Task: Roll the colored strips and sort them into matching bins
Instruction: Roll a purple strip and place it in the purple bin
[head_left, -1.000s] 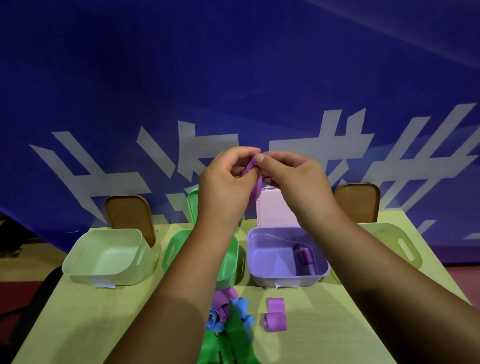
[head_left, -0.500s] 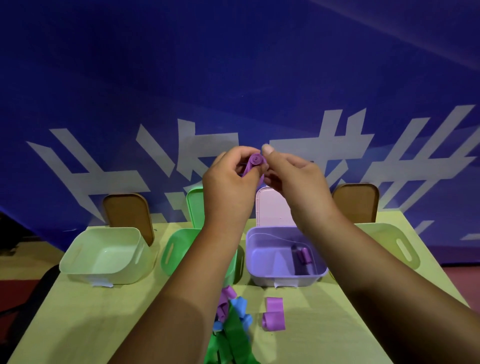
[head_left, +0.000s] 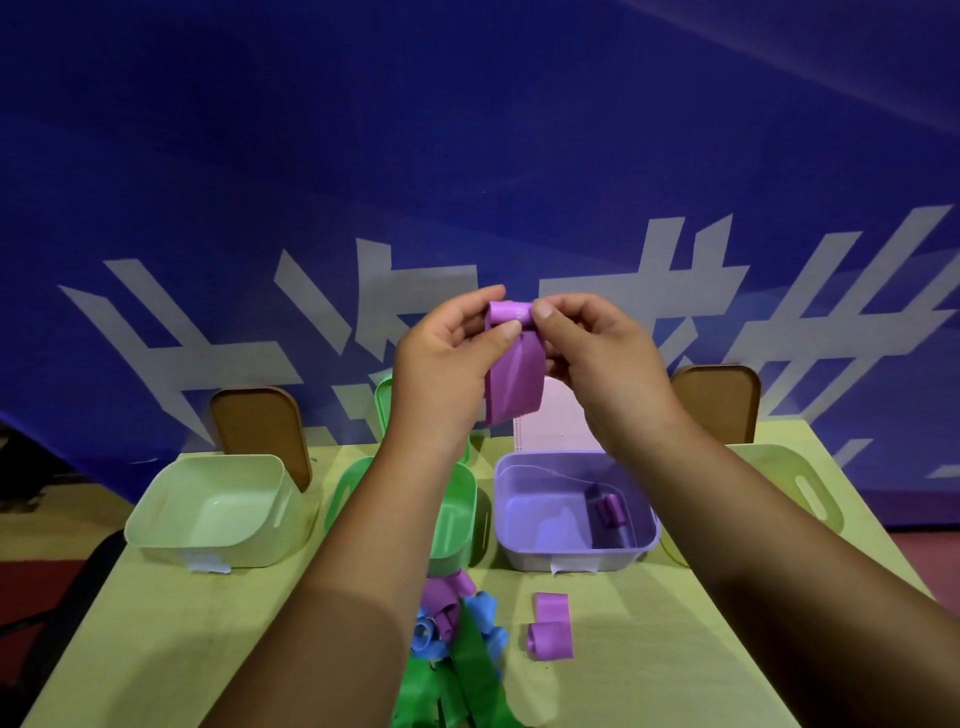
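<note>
My left hand and my right hand are raised above the bins, both pinching the rolled top of a purple strip. Its loose tail hangs down between my hands. Below stands the purple bin with a rolled purple strip inside. The green bin is partly hidden behind my left forearm. A pale green bin sits at the left and another pale bin at the right. Loose purple strips lie on the table.
A pile of blue, purple and green strips lies at the near table edge. Brown lids, a green lid and a pink lid lean behind the bins. A blue banner hangs behind the yellow-green table.
The purple strip has turned from edge-on to face me, with a broad tail now hanging below the roll. My hands have stayed at about the same height.
</note>
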